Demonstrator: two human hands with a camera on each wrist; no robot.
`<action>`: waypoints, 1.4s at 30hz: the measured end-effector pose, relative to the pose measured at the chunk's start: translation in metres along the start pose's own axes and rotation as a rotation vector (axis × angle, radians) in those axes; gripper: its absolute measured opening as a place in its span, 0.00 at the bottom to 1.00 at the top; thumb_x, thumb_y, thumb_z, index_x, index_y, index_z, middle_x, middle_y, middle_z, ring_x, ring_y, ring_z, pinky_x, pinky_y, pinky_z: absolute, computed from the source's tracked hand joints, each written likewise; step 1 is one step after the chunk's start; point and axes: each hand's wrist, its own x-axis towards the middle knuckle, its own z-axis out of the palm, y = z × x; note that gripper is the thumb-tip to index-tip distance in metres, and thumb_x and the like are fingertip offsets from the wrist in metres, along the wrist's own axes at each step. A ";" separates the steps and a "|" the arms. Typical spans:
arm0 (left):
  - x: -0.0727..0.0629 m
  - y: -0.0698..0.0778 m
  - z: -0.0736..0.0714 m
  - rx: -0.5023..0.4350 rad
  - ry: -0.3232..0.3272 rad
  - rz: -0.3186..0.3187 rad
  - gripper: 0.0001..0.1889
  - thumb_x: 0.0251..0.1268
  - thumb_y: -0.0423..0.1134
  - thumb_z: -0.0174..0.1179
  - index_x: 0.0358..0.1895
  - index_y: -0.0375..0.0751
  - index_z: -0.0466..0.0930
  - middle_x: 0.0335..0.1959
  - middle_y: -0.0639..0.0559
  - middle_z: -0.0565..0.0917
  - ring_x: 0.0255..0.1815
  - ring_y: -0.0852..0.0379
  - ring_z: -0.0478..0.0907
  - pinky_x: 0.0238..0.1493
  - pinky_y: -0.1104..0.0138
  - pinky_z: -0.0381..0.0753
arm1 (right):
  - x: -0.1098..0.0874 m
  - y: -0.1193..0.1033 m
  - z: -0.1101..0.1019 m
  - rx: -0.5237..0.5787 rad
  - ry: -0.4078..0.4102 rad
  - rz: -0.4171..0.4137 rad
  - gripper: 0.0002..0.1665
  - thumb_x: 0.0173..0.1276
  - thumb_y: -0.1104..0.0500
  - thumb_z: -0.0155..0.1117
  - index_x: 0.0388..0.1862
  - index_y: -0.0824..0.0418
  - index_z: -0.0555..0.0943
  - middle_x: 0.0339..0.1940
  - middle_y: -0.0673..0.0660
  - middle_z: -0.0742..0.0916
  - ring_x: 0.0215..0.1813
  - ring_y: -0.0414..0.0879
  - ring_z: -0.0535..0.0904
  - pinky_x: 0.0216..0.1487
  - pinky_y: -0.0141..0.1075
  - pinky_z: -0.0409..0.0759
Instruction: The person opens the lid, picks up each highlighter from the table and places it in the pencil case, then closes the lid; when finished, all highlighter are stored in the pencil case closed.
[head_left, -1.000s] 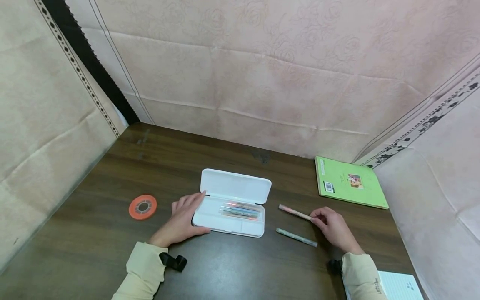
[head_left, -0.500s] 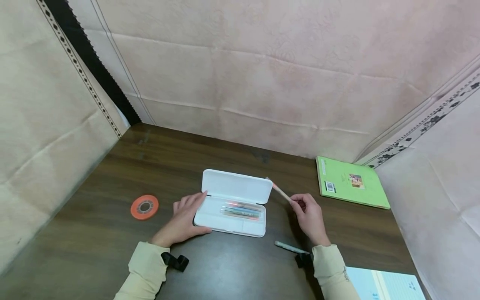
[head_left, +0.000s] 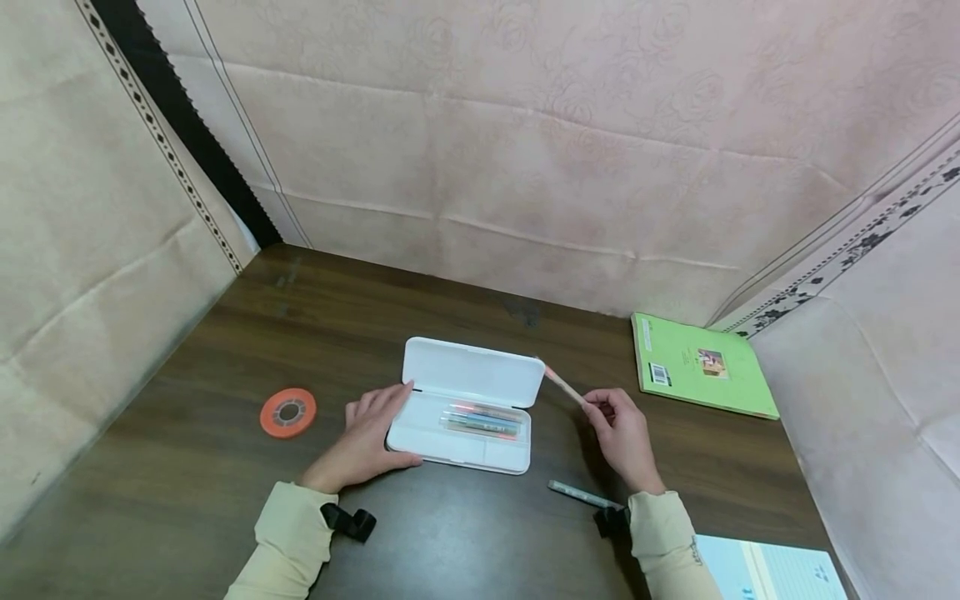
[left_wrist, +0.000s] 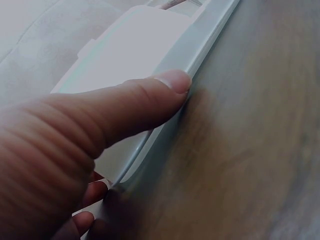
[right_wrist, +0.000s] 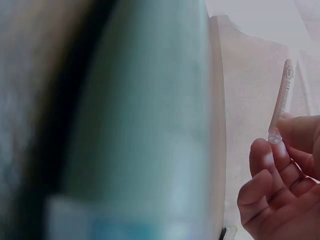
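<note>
A white pencil case (head_left: 465, 452) lies with its lid up on the table, several pens (head_left: 480, 421) inside it. My left hand (head_left: 363, 442) grips its left end; in the left wrist view the thumb (left_wrist: 172, 82) presses the front edge while other fingertips sit at the end. My right hand (head_left: 622, 433) pinches the near end of a pale pen with a pinkish tip (head_left: 564, 386), thumb against fingers. That pen slants up to the lid's right corner, overlapping it in the head view. A greenish pen (head_left: 581, 495) lies by my right wrist, large and blurred in the right wrist view.
An orange tape roll (head_left: 288, 412) lies left of my left hand. A green book (head_left: 701, 367) is at the back right, a light blue notebook (head_left: 772, 569) at the front right. Cloth walls (head_left: 480, 167) enclose the table's back and sides.
My right hand has lifted the pale pen off the table and carried it left, toward the case's lid, then held nearly still. My left hand has kept its hold on the case.
</note>
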 end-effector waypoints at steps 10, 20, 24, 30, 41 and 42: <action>-0.002 0.001 -0.001 -0.008 0.007 0.009 0.57 0.47 0.55 0.77 0.78 0.42 0.53 0.73 0.41 0.65 0.67 0.42 0.59 0.54 0.50 0.51 | -0.006 -0.004 -0.025 -0.023 0.007 0.024 0.06 0.72 0.59 0.62 0.45 0.58 0.81 0.40 0.55 0.81 0.39 0.47 0.75 0.36 0.31 0.77; -0.001 0.002 -0.005 0.001 0.004 0.002 0.56 0.47 0.54 0.76 0.78 0.42 0.53 0.74 0.40 0.64 0.68 0.40 0.58 0.54 0.50 0.51 | -0.015 -0.044 -0.026 -0.040 -0.063 -0.179 0.04 0.68 0.61 0.67 0.41 0.53 0.82 0.35 0.48 0.80 0.34 0.42 0.75 0.33 0.31 0.77; -0.001 0.002 -0.004 -0.001 0.002 0.003 0.57 0.47 0.55 0.76 0.78 0.42 0.53 0.74 0.40 0.64 0.68 0.40 0.58 0.55 0.50 0.51 | -0.019 -0.064 -0.006 -0.068 -0.170 -0.239 0.04 0.67 0.59 0.68 0.39 0.51 0.83 0.34 0.45 0.79 0.32 0.39 0.73 0.31 0.30 0.76; -0.001 0.001 -0.003 0.000 0.001 0.010 0.57 0.47 0.55 0.76 0.79 0.42 0.53 0.74 0.41 0.64 0.68 0.41 0.59 0.55 0.50 0.52 | -0.023 -0.084 0.025 -0.106 -0.278 -0.302 0.04 0.66 0.57 0.70 0.37 0.50 0.83 0.33 0.43 0.78 0.30 0.37 0.71 0.31 0.29 0.73; 0.000 0.001 -0.003 -0.018 -0.002 0.006 0.57 0.47 0.56 0.76 0.79 0.43 0.53 0.74 0.42 0.64 0.68 0.42 0.58 0.55 0.51 0.52 | -0.026 -0.106 0.063 -0.241 -0.382 -0.395 0.02 0.66 0.56 0.68 0.35 0.53 0.84 0.31 0.45 0.79 0.30 0.37 0.70 0.32 0.28 0.72; 0.000 0.001 -0.003 -0.015 -0.002 0.006 0.57 0.47 0.56 0.76 0.79 0.43 0.53 0.74 0.42 0.64 0.68 0.42 0.58 0.55 0.51 0.52 | -0.026 -0.108 0.066 -0.254 -0.387 -0.404 0.03 0.66 0.56 0.68 0.35 0.53 0.84 0.32 0.46 0.80 0.30 0.37 0.71 0.33 0.29 0.73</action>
